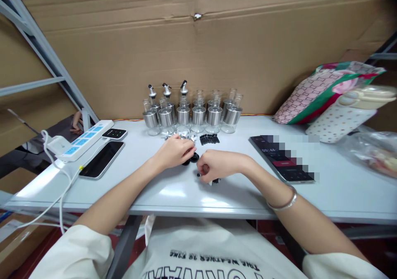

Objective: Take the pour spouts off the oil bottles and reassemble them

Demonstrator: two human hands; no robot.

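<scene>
My left hand (177, 151) is closed, its fingers curled down by black round caps (194, 158); what it holds, if anything, is hidden. My right hand (214, 165) is pinched, a small black piece (199, 175) showing at its fingertips. More small black pieces (216, 181) lie partly under that hand. Just beyond my left hand sit silvery pourer parts (192, 136), partly covered by it. A row of narrow black pieces (209, 139) lies to their right. Behind stand several glass bottles with steel sleeves (198, 115); three at the left carry pourer spouts (166, 89).
To the left are a power strip (85, 140) with white cables, a phone (102, 160) and a small black-faced device (114, 134). A larger phone (273, 159), a tumbler (344, 115), a patterned bag (305, 97) and a plastic bag (372, 151) occupy the right. Cardboard (124, 56) walls the back.
</scene>
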